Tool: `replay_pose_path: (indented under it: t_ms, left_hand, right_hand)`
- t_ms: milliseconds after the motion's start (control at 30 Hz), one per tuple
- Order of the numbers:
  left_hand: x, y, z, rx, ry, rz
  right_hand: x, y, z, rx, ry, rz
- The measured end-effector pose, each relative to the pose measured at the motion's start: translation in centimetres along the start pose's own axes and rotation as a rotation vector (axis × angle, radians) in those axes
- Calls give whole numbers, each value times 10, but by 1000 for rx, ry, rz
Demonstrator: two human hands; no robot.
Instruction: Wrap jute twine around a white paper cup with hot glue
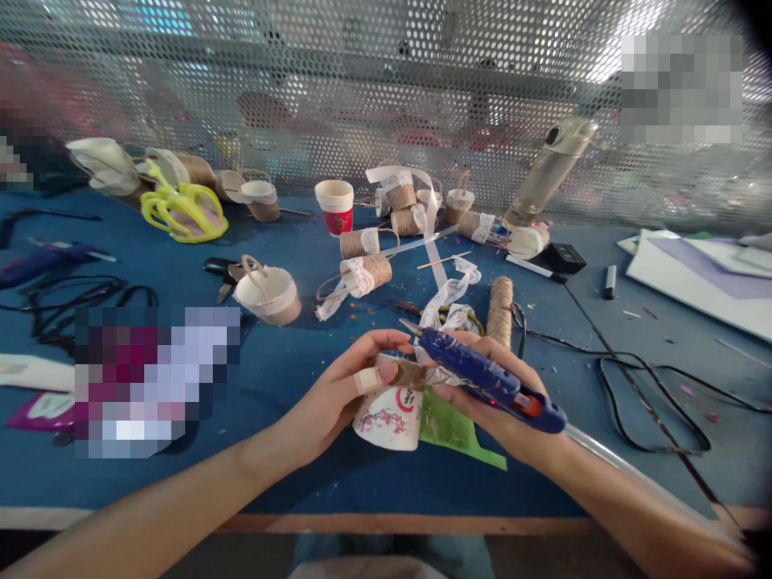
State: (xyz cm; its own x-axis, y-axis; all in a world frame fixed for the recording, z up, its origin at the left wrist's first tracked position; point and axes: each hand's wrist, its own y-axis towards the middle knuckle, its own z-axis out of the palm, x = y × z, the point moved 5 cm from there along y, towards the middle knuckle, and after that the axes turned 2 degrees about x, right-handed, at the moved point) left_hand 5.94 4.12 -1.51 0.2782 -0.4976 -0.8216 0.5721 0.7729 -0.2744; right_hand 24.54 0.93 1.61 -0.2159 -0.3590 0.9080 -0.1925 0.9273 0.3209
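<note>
My left hand, a plaster on one finger, is closed around a white paper cup printed with pink blossoms. Brown twine wraps the cup's upper part. My right hand grips a blue hot glue gun, its nozzle pointing up and left above the cup. A clear glue stick sticks out of the gun's back end. White lace shows by my right fingertips, touching the twine; whether they pinch it is partly hidden. A green sheet lies under the cup and right hand.
Behind my hands lie lace ribbon, scissors and a twine roll. Small twine-wrapped cups, a red cup and a yellow basket stand farther back. A black cable loops at right; another glue gun lies left.
</note>
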Motion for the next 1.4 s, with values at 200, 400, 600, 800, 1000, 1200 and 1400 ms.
replay_pose_path:
  t_ms: [200,400,600,800,1000,1200,1400]
  left_hand:
    - [0,0,2,15,40,-5]
    - [1,0,-4,10,73,35]
    - [0,2,-5,68,63,74]
    - [-1,1,-3,72,69,79]
    - [-7,1,2,105,70,158]
    - [-7,0,2,118,94,166]
    - [-9,-2,4,121,109,202]
  right_hand:
    - [10,1,-1,-8,-57,-15]
    - [5,-4,-4,-28,-50,127]
    - [2,-2,-3,-46,4,204]
    - [-2,0,-1,-62,29,249]
    - [-1,1,-1,-74,61,302]
    - [-2,1,-1,-45,60,323]
    - [-6,0,2,-25,104,379]
